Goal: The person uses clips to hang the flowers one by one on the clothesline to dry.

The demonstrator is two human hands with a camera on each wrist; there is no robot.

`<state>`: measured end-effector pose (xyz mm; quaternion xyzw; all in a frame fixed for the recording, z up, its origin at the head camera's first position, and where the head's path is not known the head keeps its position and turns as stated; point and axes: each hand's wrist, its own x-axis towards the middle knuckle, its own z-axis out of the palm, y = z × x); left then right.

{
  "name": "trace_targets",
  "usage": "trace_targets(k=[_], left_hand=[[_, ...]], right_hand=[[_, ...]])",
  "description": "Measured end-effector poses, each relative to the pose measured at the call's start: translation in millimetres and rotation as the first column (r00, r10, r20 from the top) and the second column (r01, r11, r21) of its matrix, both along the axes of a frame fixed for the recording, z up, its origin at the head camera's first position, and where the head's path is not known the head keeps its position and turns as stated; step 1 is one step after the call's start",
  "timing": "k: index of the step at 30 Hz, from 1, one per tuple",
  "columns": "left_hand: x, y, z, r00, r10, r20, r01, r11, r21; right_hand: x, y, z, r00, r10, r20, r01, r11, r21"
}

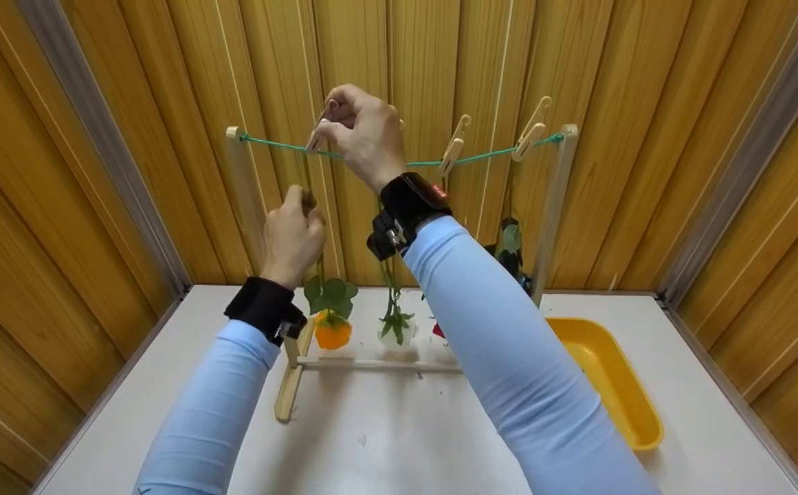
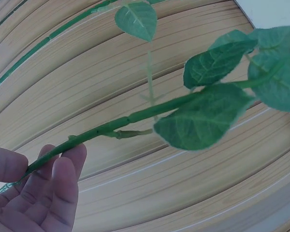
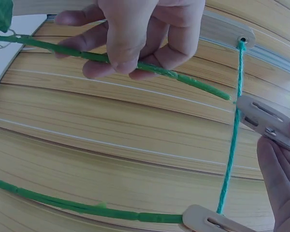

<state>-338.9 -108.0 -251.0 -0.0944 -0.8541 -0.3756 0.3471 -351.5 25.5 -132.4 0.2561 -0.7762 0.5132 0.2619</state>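
My left hand (image 1: pixel 292 237) pinches the green stem (image 2: pixel 140 115) of an orange flower (image 1: pixel 333 331), which hangs head down below it with its leaves (image 2: pixel 205 118). Up at the left part of a green string (image 1: pixel 271 144), my right hand (image 1: pixel 371 137) holds a light wooden clothespin (image 3: pixel 266 118) between thumb and fingers. In the right wrist view the clothespin's tip is at the string, and the cut end of the stem reaches right to that tip. Another clothespin (image 3: pixel 210 220) on the string grips a second stem (image 3: pixel 87 208).
The string spans two wooden posts (image 1: pixel 554 213) of a stand. A white flower (image 1: pixel 397 331) hangs in the middle; a red flower (image 1: pixel 438 331) is mostly behind my right sleeve. More clothespins (image 1: pixel 451 155) sit along the right side. A yellow tray (image 1: pixel 636 385) stands on the white table (image 1: pixel 364 447).
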Motion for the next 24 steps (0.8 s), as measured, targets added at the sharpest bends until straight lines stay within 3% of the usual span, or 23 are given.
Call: trace_targets(k=[7, 15, 24], left_hand=[[-2.9, 6.5, 1.9, 0.999, -0.020, 0.040, 0.019, 1.000, 0.016], [-6.3, 6.4, 2.3, 0.999, -0.030, 0.024, 0.030, 1.000, 0.001], [-11.5, 6.5, 1.4, 1.000, -0.001, -0.001, 0.001, 1.000, -0.022]], right_hand=[[-3.3, 3.1, -5.1, 0.998, -0.053, 0.014, 0.053, 0.998, 0.024], [-7.2, 5.8, -6.5, 0.998, -0.062, 0.023, 0.061, 0.997, 0.046], [-12.7, 8.3, -5.8, 0.996, -0.063, 0.062, 0.057, 0.995, 0.083]])
